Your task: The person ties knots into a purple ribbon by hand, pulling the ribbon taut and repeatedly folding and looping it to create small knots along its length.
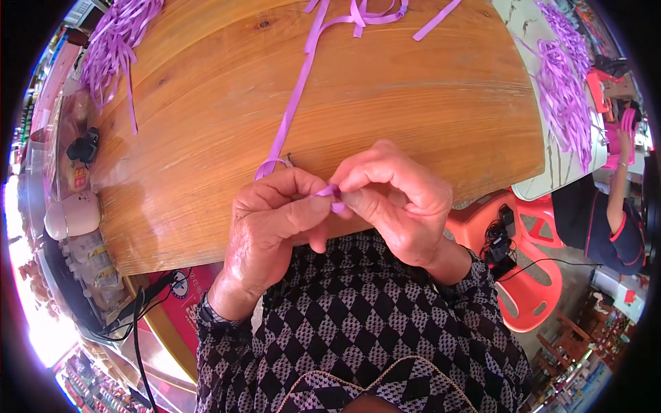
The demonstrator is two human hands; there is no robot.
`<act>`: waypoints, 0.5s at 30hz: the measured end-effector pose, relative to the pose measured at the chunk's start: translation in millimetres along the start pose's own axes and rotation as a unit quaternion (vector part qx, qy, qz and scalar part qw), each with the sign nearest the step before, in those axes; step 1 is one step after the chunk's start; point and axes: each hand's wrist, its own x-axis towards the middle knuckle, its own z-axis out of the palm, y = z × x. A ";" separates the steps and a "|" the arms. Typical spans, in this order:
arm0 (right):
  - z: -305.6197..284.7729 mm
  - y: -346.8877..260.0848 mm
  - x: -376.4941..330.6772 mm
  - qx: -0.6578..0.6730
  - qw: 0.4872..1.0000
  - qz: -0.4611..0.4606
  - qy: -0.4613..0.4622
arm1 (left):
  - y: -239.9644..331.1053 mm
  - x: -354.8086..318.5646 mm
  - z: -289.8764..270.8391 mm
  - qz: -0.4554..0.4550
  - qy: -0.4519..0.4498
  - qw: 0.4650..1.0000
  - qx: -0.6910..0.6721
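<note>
A long purple ribbon [296, 96] runs from the far side of the wooden table down to my fingers, over the table's near edge. My left hand [275, 213] pinches it between thumb and forefinger, where a small loop or fold shows. Close against it, my right hand [399, 199] pinches the same bit of ribbon with thumb and forefinger. The fingertips nearly meet, and they partly hide how the ribbon is folded there. A further loop of it stands beside my left knuckles.
Purple ribbon bundles lie at the far left [117, 48] and on a pale table [564, 89] at right. Ribbon pieces [365, 17] rest at the far edge. Left are a pink rounded object [72, 215] and cables. An orange chair [523, 296] and another person [613, 213] are at right.
</note>
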 end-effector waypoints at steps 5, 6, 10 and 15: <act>-2.7 0.8 6.9 -0.082 0.992 -0.091 -0.031 | 0.5 0.7 0.6 0.009 0.037 0.999 0.001; -2.2 0.4 6.8 -0.096 0.990 -0.096 -0.033 | 1.0 0.3 2.9 0.012 0.042 0.999 0.010; 0.4 1.8 5.3 -0.109 0.989 -0.105 -0.002 | 1.4 0.4 16.4 0.027 0.102 0.994 0.024; 0.8 3.7 6.4 -0.163 0.978 -0.133 0.005 | -0.6 1.5 15.3 0.036 0.109 0.993 0.029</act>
